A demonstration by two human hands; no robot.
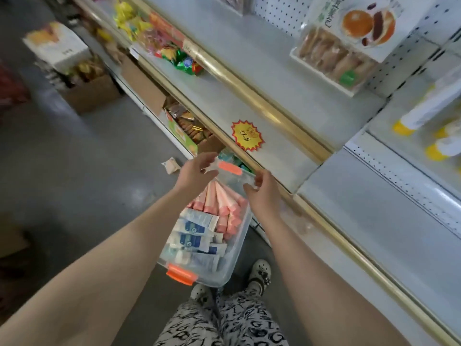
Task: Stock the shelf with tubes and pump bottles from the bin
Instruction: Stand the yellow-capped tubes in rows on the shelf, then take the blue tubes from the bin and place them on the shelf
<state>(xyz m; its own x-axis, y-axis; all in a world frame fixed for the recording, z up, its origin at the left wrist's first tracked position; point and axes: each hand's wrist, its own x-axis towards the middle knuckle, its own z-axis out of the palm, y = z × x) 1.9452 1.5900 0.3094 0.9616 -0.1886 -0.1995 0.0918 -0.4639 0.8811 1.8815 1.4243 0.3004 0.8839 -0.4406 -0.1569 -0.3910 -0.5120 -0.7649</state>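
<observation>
Hands pinch far rim of clear orange-latched plastic bin (239, 245), left hand (197, 173) and right hand (262, 188) either side of far latch (229, 168), probably to haul it toward grey gold-edged shelf (274, 96); pink tubes (219, 203) and blue-white tubes (197, 233) lie inside.

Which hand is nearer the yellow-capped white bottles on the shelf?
Right. The right hand sits left of the yellow-capped white bottles; the left hand lies farther left, beyond it.
</observation>
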